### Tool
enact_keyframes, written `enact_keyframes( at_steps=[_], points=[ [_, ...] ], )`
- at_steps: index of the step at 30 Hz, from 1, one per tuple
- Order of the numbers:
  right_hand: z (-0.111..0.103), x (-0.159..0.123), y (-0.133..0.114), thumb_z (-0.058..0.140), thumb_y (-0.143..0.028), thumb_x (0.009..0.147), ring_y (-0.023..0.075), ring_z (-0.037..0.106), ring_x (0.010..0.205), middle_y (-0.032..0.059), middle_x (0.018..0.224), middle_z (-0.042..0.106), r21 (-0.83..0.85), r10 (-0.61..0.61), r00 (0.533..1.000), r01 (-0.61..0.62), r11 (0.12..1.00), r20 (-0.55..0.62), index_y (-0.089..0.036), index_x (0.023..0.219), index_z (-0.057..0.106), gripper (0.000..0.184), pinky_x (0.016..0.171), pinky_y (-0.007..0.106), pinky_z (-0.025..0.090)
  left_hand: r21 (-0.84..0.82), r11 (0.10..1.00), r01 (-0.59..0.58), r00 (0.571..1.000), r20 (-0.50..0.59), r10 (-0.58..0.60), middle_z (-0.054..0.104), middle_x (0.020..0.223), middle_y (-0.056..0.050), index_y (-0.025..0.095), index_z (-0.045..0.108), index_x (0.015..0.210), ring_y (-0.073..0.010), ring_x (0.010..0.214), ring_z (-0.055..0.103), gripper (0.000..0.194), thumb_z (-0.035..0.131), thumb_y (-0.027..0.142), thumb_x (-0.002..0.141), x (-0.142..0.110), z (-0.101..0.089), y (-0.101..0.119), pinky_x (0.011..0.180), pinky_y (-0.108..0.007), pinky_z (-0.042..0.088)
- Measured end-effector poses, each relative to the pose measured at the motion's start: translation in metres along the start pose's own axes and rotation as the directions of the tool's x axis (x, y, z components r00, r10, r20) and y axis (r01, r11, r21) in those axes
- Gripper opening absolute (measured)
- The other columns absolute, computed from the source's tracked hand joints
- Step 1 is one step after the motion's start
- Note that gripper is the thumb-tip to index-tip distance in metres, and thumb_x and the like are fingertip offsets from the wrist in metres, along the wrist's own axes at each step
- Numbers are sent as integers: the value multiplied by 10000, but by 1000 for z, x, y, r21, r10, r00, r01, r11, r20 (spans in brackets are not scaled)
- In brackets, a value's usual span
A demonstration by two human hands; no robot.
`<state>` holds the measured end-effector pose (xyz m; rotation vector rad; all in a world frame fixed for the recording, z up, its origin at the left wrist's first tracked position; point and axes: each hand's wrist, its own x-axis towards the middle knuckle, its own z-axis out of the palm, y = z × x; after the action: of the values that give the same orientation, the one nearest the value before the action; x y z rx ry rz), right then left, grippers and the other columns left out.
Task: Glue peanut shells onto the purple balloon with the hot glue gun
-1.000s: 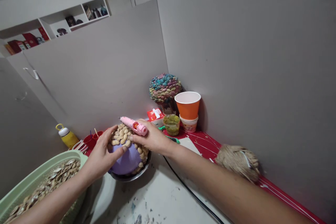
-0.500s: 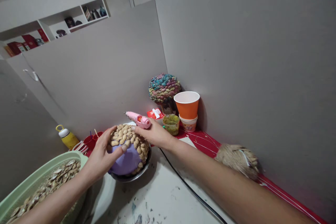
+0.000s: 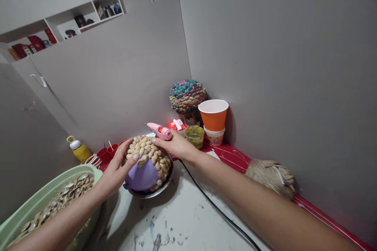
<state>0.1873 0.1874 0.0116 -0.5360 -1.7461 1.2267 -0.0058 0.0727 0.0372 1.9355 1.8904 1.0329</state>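
A purple balloon (image 3: pixel 143 176) sits in a metal bowl (image 3: pixel 153 193), its upper half covered with glued peanut shells (image 3: pixel 149 153). My left hand (image 3: pixel 118 168) lies on the balloon's left side, the thumb pressing a shell at the edge of the covering. My right hand (image 3: pixel 176 146) is closed around a pink glue gun (image 3: pixel 160 131), held just above and behind the balloon's right side, nozzle pointing left. A black cord (image 3: pixel 218 212) trails from the gun across the table.
A green basket (image 3: pixel 50 184) of peanut shells stands at the lower left. An orange paper cup (image 3: pixel 213 115) on a white cup, a small green tub (image 3: pixel 194 136), a yarn-covered ball (image 3: pixel 187 96) and a twine bundle (image 3: pixel 271 177) line the walls. A yellow bottle (image 3: pixel 78 150) stands at the back left.
My right hand lifted the glue gun off the shells and drew it back to the right. My left thumb shifted up onto a shell at the covering's edge.
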Motion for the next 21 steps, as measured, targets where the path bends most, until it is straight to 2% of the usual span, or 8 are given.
enact_keyframes(
  at_steps=[2,5,7,9,11,13,16,21],
  points=[
    [0,0,1,683,-278,800,245,661,996,17,988,742,-28,-2,1000,1,1000,-13,-209,1173,683,379,926,402,519,2,1000,7,1000,2,-7,480,1491,-137,203,436,1427,-312,1346,462,643,485,556,891,-1,-3,0,1110,-499,371],
    [2,0,4,681,-275,789,246,655,946,26,944,734,-66,-4,1000,2,998,-29,-183,1135,695,358,882,387,521,60,998,-22,995,-92,28,576,1385,-128,217,482,1377,-295,1229,564,541,481,497,915,-8,-9,6,1005,-465,476],
    [4,1,5,678,-276,783,242,648,919,24,905,726,-87,-10,999,7,996,-34,-173,1105,701,338,856,374,519,148,983,-109,977,-166,133,631,1276,-112,220,545,1278,-270,1151,604,423,511,436,915,-16,-11,13,937,-413,511],
    [5,1,6,674,-280,782,235,638,896,23,881,717,-108,-18,999,14,994,-40,-167,1071,705,311,836,362,515,266,936,-229,940,-189,284,683,1104,-89,217,609,1095,-244,1025,640,250,557,362,898,-23,-10,20,857,-368,522],
    [7,2,6,668,-282,782,226,627,879,24,871,709,-129,-28,999,21,991,-47,-162,1030,707,278,824,354,509,384,861,-333,895,-158,417,698,903,-58,215,615,916,-215,859,650,89,572,285,884,-27,-5,26,770,-341,514],
    [8,2,6,660,-280,781,216,615,860,24,864,699,-151,-38,998,29,988,-54,-161,984,703,239,813,348,501,470,789,-397,861,-107,497,684,772,-31,214,600,828,-192,737,634,73,557,229,886,-27,0,30,712,-329,493],
    [8,3,7,653,-291,779,200,593,801,17,817,676,-180,-50,997,39,983,-59,-159,889,685,175,776,336,492,540,725,-427,835,-71,545,687,735,-18,216,601,806,-185,695,632,93,554,211,886,-23,7,31,686,-327,474],
    [9,3,8,651,-313,777,182,557,724,0,735,627,-211,-52,996,35,977,-74,-160,787,643,154,713,316,473,574,697,-430,828,-58,558,696,753,-21,220,610,810,-190,703,641,108,543,228,894,-18,10,26,679,-331,462]
  ],
)
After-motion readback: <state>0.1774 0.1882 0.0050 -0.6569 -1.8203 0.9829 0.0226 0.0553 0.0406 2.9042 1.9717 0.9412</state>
